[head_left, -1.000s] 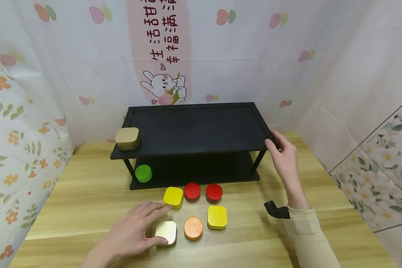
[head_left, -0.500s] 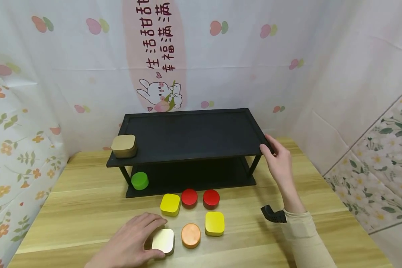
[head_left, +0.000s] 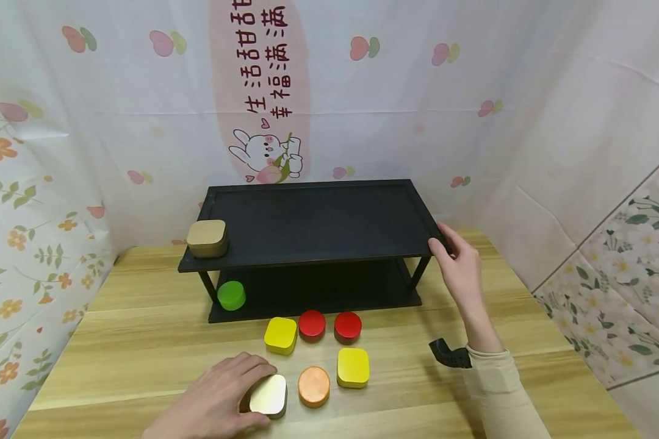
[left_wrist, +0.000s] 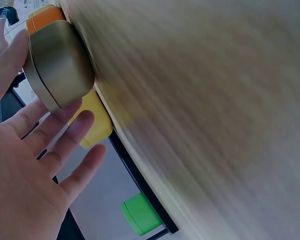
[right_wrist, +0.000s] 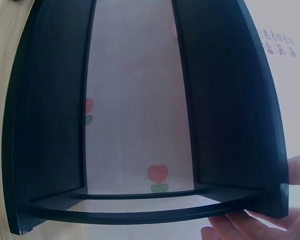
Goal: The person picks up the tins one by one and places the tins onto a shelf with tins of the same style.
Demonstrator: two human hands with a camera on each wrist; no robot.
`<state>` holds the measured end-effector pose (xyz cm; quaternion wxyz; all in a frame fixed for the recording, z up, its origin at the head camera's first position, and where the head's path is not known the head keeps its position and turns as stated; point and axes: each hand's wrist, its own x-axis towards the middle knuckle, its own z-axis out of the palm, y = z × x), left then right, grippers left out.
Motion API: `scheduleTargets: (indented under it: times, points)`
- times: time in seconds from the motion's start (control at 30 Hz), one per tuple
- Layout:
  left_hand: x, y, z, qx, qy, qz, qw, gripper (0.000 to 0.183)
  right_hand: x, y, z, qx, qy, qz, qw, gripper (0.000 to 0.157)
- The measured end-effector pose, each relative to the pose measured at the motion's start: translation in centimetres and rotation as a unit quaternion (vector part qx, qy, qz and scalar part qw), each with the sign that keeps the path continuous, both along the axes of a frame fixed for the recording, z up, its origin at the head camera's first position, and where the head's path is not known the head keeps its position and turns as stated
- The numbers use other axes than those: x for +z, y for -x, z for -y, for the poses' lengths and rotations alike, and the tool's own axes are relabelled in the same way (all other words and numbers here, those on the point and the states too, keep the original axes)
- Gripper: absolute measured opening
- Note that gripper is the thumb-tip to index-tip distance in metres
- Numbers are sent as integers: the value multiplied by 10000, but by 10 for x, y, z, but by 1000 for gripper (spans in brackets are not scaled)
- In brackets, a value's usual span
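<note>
Head view: the left hand (head_left: 214,397) pinches a gold container (head_left: 269,396) just beside an orange container (head_left: 313,388); the right hand (head_left: 461,268) grips the end of a black rack (head_left: 318,221). Left wrist view: the gold container lies between thumb and fingertips, apart from the palm. Right wrist view: fingers (right_wrist: 242,227) curl under the rack.

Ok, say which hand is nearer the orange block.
Left: the left hand is just left of the orange block, at a gold block; the right hand is farther rightward, gripping the black shelf.
</note>
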<state>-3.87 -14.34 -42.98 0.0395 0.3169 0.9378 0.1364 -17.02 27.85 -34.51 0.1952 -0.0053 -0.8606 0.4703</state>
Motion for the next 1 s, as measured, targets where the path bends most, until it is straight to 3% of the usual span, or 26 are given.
scheduleTargets:
  times: [0.47,0.7,1.0]
  points:
    - [3,-2,-1,48,-41,-125,9999,56,-4,3,-3,11,58,112,9999,49]
    - [11,0,1,-36,-182,-877,9960,51,-2,0,-1,36,77,-8,10000,50]
    - [31,12,3,-190,-326,-1692,9848,55,-4,0,-1,-14,40,126,9999,51]
